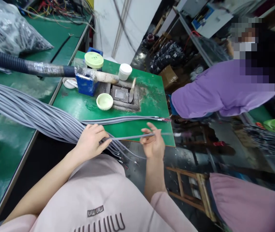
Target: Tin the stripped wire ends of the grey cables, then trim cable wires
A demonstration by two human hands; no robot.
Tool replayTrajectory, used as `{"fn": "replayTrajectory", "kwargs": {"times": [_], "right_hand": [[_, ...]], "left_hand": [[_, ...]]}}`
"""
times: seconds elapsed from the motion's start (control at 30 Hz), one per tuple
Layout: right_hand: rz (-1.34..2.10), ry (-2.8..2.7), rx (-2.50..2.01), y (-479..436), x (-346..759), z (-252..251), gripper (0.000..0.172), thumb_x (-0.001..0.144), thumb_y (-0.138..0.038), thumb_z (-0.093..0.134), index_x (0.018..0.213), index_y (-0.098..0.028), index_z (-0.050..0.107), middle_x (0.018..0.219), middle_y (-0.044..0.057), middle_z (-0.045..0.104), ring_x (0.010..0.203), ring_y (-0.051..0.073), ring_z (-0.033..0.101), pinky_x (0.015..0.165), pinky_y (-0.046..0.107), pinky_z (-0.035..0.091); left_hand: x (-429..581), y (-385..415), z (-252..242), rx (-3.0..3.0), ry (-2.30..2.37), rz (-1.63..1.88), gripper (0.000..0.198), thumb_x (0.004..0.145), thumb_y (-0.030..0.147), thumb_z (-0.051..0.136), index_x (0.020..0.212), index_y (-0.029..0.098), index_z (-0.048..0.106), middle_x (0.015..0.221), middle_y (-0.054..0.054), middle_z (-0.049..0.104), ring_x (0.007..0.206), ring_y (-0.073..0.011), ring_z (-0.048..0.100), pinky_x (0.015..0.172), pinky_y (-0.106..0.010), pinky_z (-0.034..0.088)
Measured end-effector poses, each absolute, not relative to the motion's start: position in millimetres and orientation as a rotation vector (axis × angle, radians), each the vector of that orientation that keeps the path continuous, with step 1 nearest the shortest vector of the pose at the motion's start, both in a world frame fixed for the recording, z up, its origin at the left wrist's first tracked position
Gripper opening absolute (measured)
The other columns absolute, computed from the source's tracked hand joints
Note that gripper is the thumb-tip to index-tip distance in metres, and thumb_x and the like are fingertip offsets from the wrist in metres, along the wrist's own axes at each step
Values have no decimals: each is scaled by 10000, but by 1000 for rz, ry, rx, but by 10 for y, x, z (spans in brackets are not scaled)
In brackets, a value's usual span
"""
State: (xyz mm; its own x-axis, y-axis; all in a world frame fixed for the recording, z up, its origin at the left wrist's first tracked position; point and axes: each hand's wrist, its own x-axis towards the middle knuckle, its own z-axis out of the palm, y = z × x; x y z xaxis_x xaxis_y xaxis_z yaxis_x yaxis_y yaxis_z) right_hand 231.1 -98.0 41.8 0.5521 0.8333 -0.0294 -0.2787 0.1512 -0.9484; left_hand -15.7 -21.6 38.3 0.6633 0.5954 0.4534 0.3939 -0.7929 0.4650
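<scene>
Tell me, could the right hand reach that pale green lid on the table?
Probably yes: the lid lies uncovered just beyond the right hand, with only flat cables on the table between. But that hand pinches one cable, and the left hand grips the bundle.

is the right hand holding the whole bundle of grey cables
No, the right hand pinches a single grey cable, while the left hand holds the bundle.
</scene>
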Motion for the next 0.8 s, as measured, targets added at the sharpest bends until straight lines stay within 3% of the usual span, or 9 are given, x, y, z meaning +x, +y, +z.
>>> {"fn": "replayTrajectory", "kwargs": {"times": [0.13,0.3,0.47,0.57,0.7,0.8], "right_hand": [[490,-764,-1056,-905,2285,733,286,836,-490,592,944,-225,609,493,-80,543,327,51,352,389,199,314],[911,-1372,-1467,-1064,1933,783,298,911,-400,507,1003,-160,658,416,-59,484,363,84,402,415,217,325],[1128,-1684,-1487,-1117,1652,583,316,938,-365,442,1039,-156,657,454,-63,492,395,84,442,455,215,358],[1105,-1692,-1470,-1108,1602,529,306,943,-363,434,1010,-163,656,479,-56,518,424,87,462,483,217,375],[911,-1599,-1470,-1083,1558,505,288,939,-378,432,967,-178,637,501,-56,512,457,92,465,520,227,383],[959,-1456,-1471,-1051,1545,458,310,942,-419,423,936,-178,620,458,-71,456,407,86,393,478,231,337]], "left_hand": [[-232,-254,379,2470,775,612,247,902,378,550,846,181,689,836,-50,660,826,-194,574,772,-361,394],[-148,-260,407,1791,718,854,344,836,409,638,1083,174,684,882,-62,687,821,-173,621,771,-310,485],[-50,-275,392,1178,676,915,266,711,404,744,758,143,722,841,-64,721,708,-151,632,680,-266,501],[-11,-293,375,1045,645,922,298,683,411,764,612,138,669,682,-39,696,620,-129,611,630,-249,489],[55,-310,376,992,621,903,314,683,418,766,603,136,653,622,-31,681,599,-124,611,634,-252,494],[93,-303,393,945,619,921,307,668,419,777,649,133,666,633,-27,684,606,-123,613,650,-258,496]]}}
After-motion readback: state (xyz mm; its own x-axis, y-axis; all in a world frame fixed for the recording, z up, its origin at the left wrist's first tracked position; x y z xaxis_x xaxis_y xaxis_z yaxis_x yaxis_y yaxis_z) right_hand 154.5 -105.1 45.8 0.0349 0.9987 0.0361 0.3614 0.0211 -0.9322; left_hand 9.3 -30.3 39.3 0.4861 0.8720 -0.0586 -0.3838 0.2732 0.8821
